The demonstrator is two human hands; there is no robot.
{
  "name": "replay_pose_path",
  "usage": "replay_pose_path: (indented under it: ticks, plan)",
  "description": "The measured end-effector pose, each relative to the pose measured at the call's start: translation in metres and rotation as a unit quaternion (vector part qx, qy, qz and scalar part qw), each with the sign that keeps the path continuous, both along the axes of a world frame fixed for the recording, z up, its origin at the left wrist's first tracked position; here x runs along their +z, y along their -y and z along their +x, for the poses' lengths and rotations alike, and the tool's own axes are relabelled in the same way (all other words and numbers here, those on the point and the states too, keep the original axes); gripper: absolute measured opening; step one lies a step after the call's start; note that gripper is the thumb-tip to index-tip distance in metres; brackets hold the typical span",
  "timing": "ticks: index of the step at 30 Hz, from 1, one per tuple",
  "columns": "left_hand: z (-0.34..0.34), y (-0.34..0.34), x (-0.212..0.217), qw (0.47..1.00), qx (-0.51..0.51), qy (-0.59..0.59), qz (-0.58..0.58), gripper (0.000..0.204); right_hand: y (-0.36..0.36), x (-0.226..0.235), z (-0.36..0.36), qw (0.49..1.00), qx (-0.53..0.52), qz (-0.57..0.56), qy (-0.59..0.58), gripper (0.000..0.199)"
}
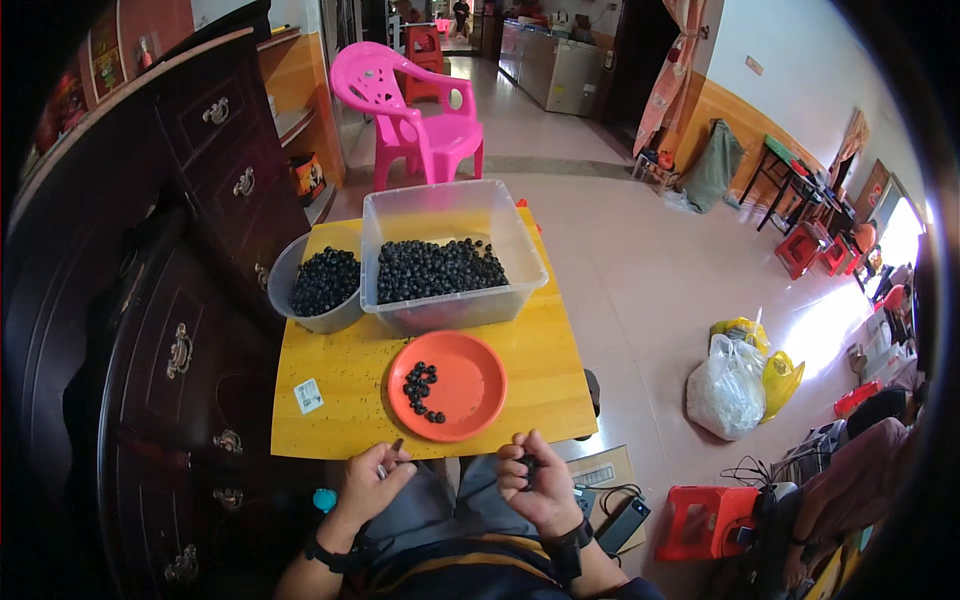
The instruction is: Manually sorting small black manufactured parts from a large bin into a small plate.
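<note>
My left hand [372, 482] is closed around a small thin tool whose dark tip sticks out above the fingers, just below the yellow table's [340, 375] front edge. My right hand [533, 482] pinches a small dark round piece between thumb and fingers, beside the left hand. Right in front of both hands sits an orange plate [470, 390] with several small dark round pieces [420, 388] on its left side. Behind it stands a clear plastic tub [452, 215] half full of the same dark pieces, and a grey bowl [284, 275] heaped with them is at its left.
A dark wooden cabinet [150, 300] with metal handles stands tight against the table's left. A pink plastic chair [420, 120] is behind the table. On the floor at right lie a white bag [725, 390], yellow bags, a red stool [705, 520] and cables.
</note>
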State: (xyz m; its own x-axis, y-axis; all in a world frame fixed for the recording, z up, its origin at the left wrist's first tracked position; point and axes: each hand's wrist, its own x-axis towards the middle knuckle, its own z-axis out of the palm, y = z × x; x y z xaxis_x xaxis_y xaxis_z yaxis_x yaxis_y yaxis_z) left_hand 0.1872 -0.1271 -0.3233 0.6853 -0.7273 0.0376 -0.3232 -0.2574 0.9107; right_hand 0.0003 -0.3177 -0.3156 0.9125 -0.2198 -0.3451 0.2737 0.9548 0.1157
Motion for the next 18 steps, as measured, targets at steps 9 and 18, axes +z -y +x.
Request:
replay_pose_path:
  ticks: [9, 18]
  plan:
    - [-0.060, 0.008, 0.045, 0.976, -0.159, 0.142, 0.040, 0.024, -0.046, -0.049, 0.017, 0.992, 0.118, -0.051, 0.012, 0.033]
    - [-0.067, -0.004, 0.009, 0.954, -0.147, 0.231, 0.122, 0.020, -0.066, -0.046, 0.023, 0.973, 0.204, -0.070, -0.086, 0.031]
